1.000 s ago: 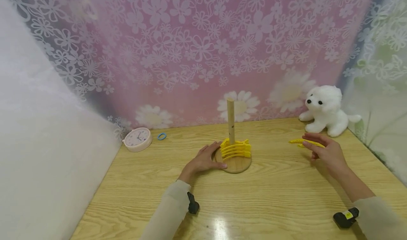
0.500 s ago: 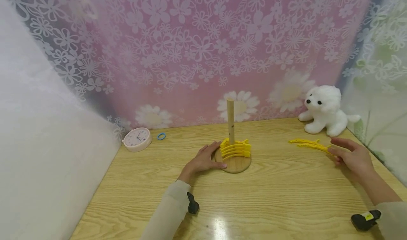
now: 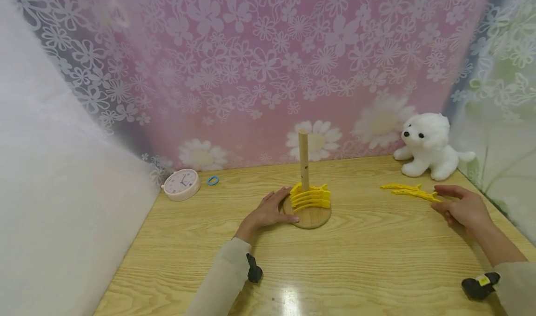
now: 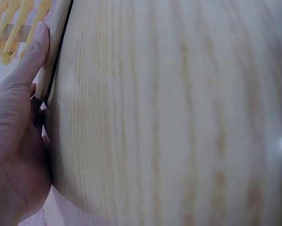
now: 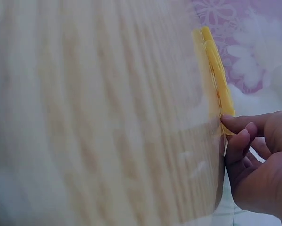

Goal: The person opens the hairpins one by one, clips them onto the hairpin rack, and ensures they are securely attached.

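Observation:
A round wooden stand [image 3: 310, 220] with an upright peg [image 3: 304, 162] is at the middle of the table, and several curved yellow plastic pieces [image 3: 311, 198] are stacked around the foot of the peg. My left hand [image 3: 265, 212] holds the base at its left side, thumb over the front rim and fingers around the far side. Two loose yellow pieces lie at the right, the farther one [image 3: 395, 185] just behind the nearer one [image 3: 412, 193]. My right hand [image 3: 466, 210] pinches the right end of the nearer piece between thumb and fingers, also visible in the right wrist view.
A white plush dog [image 3: 429, 148] sits at the back right, behind the loose pieces. At the back left are a pink round clock [image 3: 181, 184] and a small blue ring [image 3: 213, 180]. Floral curtains stand around the wooden table [image 3: 356, 260].
My right hand has moved right, from over the two loose yellow pieces to the right end of the nearer one. The left hand and the stand have stayed put.

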Motion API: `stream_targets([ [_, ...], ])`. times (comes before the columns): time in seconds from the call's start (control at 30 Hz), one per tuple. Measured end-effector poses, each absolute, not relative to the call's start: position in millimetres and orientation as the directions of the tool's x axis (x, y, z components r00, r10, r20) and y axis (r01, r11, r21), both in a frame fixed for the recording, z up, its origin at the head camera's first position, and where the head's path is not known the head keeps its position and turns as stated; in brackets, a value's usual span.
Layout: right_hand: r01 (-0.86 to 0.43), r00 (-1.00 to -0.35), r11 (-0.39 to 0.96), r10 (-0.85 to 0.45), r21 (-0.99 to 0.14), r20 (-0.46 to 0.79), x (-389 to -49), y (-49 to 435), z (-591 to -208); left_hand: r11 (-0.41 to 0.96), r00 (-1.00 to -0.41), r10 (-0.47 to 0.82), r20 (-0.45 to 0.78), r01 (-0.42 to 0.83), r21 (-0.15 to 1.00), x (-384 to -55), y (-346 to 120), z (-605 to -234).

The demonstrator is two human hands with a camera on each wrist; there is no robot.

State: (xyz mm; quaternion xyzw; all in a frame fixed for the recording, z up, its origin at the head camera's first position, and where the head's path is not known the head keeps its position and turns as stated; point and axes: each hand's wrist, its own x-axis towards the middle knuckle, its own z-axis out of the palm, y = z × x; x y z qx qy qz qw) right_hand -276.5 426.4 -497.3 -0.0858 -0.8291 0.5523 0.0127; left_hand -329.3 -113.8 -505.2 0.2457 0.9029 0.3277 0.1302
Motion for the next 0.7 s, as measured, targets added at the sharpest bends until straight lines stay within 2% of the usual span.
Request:
stream_targets([
  [0.2,0.146,-0.984,0.432,0.152,-0.890,-0.088,-279,426,-496,0.656,-0.846,0.528,-0.078,0.348,0.669,-328,-114,-505],
  [0.4,0.157,-0.986,0.429,0.116,-0.890,-0.118,-278,425,-492,0.653,-0.845,0.529,-0.078,0.347,0.673,-328,-114,-504],
  [0.7,0.049,-0.995,0.467,0.104,-0.883,-0.001,-268,419,-486,0.649,-0.847,0.526,-0.079,0.340,0.681,-326,-114,-504],
])
